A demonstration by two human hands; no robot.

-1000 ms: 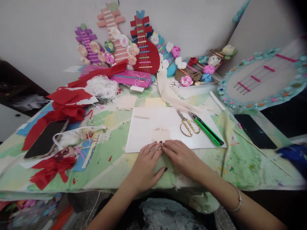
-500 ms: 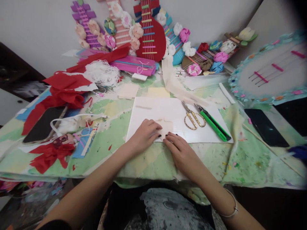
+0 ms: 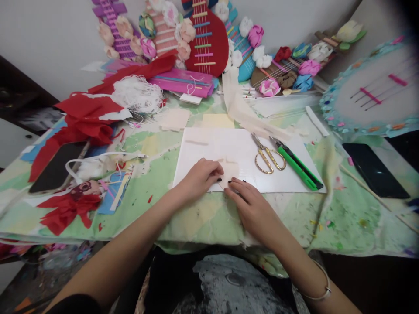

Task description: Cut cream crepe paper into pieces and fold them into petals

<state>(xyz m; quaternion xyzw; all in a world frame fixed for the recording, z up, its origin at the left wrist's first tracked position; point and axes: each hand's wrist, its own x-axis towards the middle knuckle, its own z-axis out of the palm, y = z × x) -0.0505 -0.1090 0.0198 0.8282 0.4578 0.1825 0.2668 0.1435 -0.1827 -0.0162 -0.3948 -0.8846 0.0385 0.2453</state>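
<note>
A small cream paper piece (image 3: 231, 169) lies on the white board (image 3: 193, 159); its pale edge is hard to make out against the board. My left hand (image 3: 202, 176) has its fingers curled in, with thumb and fingertips pinching the lower left part of the paper. From the other side, my right hand (image 3: 247, 198) grips the near edge with fingertips close together. A narrow gap separates the two hands. On the board to the right lie gold-handled scissors (image 3: 269, 159) and a green utility knife (image 3: 299, 168).
Behind the board are a yellow paper sheet (image 3: 218, 121) and a long cream strip (image 3: 240, 114). Red crepe paper (image 3: 88, 113), white thread (image 3: 139, 96) and a phone (image 3: 57, 168) lie left. Another phone (image 3: 375, 170) is right. Flower-decorated paper instruments, including a red one (image 3: 209, 43), lean on the wall.
My left fingers have curled in more tightly at the paper. The right hand stays at the paper's near edge. The view has shifted slightly.
</note>
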